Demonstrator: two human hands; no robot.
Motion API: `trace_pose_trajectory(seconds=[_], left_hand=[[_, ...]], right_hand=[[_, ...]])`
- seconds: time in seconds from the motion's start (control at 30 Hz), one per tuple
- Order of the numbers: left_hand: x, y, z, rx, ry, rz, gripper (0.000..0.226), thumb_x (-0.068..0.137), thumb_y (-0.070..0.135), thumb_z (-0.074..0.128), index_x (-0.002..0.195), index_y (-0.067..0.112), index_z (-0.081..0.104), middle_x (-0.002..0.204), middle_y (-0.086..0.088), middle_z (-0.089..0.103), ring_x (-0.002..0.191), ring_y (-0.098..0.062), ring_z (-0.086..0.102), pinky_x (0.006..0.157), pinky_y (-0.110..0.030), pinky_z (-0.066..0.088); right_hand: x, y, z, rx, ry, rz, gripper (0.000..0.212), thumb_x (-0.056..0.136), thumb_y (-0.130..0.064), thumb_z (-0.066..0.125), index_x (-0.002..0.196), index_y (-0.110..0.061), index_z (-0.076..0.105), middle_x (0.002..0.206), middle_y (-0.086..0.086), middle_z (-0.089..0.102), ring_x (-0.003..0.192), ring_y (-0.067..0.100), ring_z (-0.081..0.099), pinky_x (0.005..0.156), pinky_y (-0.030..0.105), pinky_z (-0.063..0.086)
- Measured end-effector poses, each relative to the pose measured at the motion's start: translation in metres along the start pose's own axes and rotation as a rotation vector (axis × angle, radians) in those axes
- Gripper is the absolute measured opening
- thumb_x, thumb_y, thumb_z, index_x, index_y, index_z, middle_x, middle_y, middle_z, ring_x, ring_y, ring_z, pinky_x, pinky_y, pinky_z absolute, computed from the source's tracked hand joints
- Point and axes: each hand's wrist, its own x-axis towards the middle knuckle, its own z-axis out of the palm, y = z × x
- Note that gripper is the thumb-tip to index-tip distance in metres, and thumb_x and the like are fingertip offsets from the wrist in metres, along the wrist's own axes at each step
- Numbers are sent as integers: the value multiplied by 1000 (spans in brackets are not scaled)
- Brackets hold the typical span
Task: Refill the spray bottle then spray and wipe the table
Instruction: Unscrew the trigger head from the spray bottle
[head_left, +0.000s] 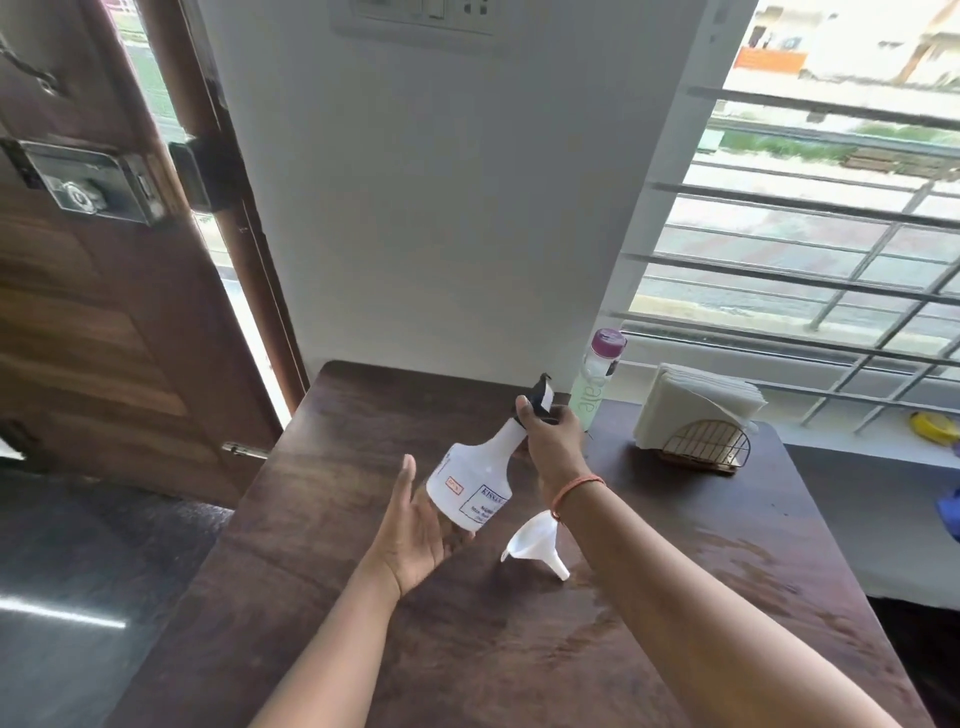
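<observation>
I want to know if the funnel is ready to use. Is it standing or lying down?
Lying down. The white funnel rests on its side on the table, spout pointing toward the person, beside the spray bottle.

Daylight floods in from the barred window at the right of the frame, where the outdoor view is washed out and overexposed. A second bright strip shows through the gap beside the dark wooden door at upper left. The white wall in the centre reads as a soft grey. The dark brown wooden table carries dull sheen at lower right. A streak of glare marks the floor at lower left. Edges bow from wide-angle distortion; the whole picture is slightly soft.
</observation>
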Motion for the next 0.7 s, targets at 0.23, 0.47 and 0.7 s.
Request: trace_pose_trajectory(seconds=[0.23, 0.47, 0.7], left_hand=[[0, -1, -2, 134, 96, 66, 81, 78, 75, 54, 131, 14, 56, 104, -8, 67, 76, -17, 62, 64, -29, 46], [-4, 8, 0, 78, 113, -158, 89, 76, 82, 29, 107, 7, 66, 82, -11, 61, 55, -20, 45, 57, -30, 38], [-4, 11, 0, 134, 92, -108, 78, 87, 69, 41, 124, 4, 64, 106, -17, 68, 79, -25, 63, 69, -36, 49]], right_hand=[[-3, -2, 3, 22, -26, -30, 33, 79, -32, 78, 98, -11, 60, 98, 12, 69, 86, 26, 71, 70, 38, 61], [-10, -24, 3, -20, -252, -114, 21, 87, -23, 72, 97, -9, 59, 84, 7, 69, 63, 13, 64, 61, 30, 54], [-19, -24, 4, 64, -245, -90, 21, 91, -24, 67, 102, -11, 55, 94, 9, 66, 86, 25, 69, 72, 44, 61]])
